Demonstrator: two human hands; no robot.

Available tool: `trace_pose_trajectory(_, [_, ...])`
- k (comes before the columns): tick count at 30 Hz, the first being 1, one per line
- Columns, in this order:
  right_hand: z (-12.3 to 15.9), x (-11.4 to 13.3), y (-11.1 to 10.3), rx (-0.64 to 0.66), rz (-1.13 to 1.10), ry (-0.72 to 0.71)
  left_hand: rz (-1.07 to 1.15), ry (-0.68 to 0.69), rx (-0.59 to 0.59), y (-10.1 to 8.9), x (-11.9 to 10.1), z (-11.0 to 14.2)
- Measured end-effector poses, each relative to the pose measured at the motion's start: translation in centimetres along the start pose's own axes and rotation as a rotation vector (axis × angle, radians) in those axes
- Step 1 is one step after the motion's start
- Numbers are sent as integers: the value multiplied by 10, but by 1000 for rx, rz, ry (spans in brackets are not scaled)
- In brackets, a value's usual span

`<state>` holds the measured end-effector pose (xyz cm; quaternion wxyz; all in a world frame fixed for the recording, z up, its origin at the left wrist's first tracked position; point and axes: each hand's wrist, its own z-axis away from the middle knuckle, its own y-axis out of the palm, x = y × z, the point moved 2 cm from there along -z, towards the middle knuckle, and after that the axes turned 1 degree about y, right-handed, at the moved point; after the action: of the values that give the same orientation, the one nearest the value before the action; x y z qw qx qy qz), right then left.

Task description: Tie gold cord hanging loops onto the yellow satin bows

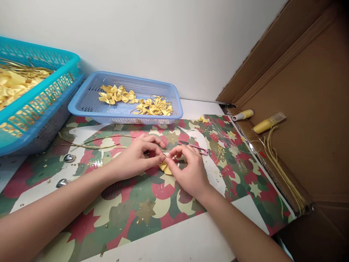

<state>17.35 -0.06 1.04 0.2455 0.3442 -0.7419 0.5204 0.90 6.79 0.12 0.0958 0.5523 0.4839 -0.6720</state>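
Over the middle of the patterned paper, both hands meet at a small yellow ribbon bow [165, 168]. My left hand [140, 154] pinches its upper edge from the left, thumb and index finger together. From the other side, my right hand [189, 169] closes its thumb and fingertips on the same bow. The fingertips hide the bow's middle. A pink-handled tool [201, 149], partly covered, lies just behind my right hand. Thin gold cords [102, 146] stretch across the paper behind my left wrist.
A blue basket [125, 119] at the back holds yellow bows [155, 106]. A fuller turquoise basket [40, 92] stands at left. Two silver hearts [69, 158] and small gold bits lie near my left forearm. Cardboard [300, 109] walls the right, with yellow cords [283, 178] hanging there.
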Motion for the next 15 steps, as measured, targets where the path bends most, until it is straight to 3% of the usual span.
trace_pose_trajectory(9, [-3, -2, 8, 60, -208, 293, -12, 36, -33, 0, -2, 1])
trace_pose_trajectory(15, [-4, -1, 9, 52, -187, 364, -45, 108, -72, 1, -5, 3])
